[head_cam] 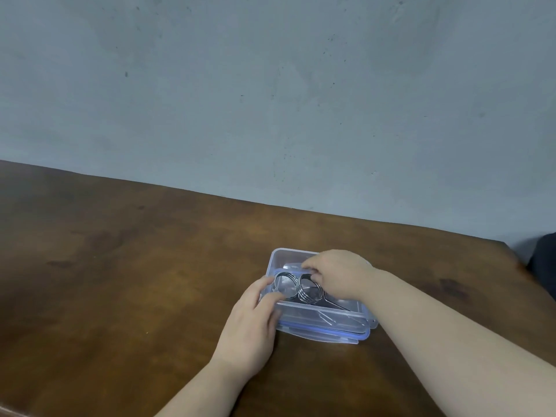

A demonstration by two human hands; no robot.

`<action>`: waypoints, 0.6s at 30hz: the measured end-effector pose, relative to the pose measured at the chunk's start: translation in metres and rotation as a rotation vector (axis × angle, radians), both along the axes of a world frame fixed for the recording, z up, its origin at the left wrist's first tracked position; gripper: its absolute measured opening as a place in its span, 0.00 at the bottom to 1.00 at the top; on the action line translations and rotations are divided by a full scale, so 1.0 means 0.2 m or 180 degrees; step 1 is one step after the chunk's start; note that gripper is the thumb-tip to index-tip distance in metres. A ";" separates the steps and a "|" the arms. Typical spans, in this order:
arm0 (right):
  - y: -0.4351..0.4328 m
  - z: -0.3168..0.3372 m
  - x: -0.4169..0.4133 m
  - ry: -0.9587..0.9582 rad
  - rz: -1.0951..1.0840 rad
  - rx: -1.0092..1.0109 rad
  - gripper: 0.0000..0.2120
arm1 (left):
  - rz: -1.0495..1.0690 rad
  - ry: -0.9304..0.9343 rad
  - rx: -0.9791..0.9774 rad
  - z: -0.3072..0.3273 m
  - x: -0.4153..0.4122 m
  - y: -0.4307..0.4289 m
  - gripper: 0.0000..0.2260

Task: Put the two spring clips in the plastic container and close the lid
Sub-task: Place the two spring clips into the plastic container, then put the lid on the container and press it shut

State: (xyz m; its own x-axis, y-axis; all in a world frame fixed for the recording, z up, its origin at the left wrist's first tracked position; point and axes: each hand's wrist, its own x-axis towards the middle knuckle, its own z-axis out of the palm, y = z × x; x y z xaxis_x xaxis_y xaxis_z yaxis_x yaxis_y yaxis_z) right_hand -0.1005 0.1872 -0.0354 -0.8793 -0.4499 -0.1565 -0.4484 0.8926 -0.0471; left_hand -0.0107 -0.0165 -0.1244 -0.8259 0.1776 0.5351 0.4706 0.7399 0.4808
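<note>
Two coiled steel spring clips (296, 288) — pinched by both hands (252, 323) — sit over the clear blue-rimmed plastic container (323, 328).

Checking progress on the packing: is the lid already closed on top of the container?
No: the lid lies flat underneath the container, which is open on top while both hands place the spring clips inside.

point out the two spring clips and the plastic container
left spring clip (281, 285): head view, on its wire coil
right spring clip (307, 289): head view, on its wire coil
plastic container (281, 254): head view, on its far left rim corner
</note>
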 end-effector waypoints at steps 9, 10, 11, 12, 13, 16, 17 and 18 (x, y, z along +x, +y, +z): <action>0.15 0.05 0.39 0.0177 -0.0230 -0.0642 0.16 | 0.0025 -0.0606 0.0454 0.06 0.04 0.01 0.26; 0.17 0.02 0.41 0.0181 -0.0135 -0.0507 0.17 | 0.0061 -0.0746 0.0573 0.07 0.05 0.01 0.28; 0.17 -0.01 0.42 0.0223 -0.0044 -0.0349 0.17 | 0.0119 -0.0912 0.0722 0.07 0.05 0.01 0.31; 0.18 -0.04 0.43 0.0319 0.0037 -0.0244 0.16 | 0.0183 -0.1078 0.0857 0.08 0.05 0.01 0.34; 0.19 -0.06 0.43 0.0430 0.0088 -0.0218 0.16 | 0.0218 -0.1231 0.0909 0.09 0.04 0.01 0.39; 0.21 -0.09 0.43 0.0639 0.0091 -0.0359 0.15 | 0.0039 -0.1554 0.0822 0.10 0.03 0.01 0.52; 0.23 -0.08 0.43 0.0688 0.0070 -0.0420 0.16 | 0.0004 -0.1614 0.0805 0.10 0.03 0.00 0.53; 0.24 -0.07 0.44 0.0737 0.0052 -0.0470 0.17 | 0.0000 -0.1652 0.0771 0.09 0.02 0.00 0.53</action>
State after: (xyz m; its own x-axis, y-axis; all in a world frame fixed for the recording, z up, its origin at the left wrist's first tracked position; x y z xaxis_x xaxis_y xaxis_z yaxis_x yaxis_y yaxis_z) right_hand -0.0131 0.2356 -0.0487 -0.8764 -0.4673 0.1161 -0.4766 0.8762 -0.0709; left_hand -0.0059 -0.0167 -0.1059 -0.9913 0.1005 0.0850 0.1278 0.5798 0.8047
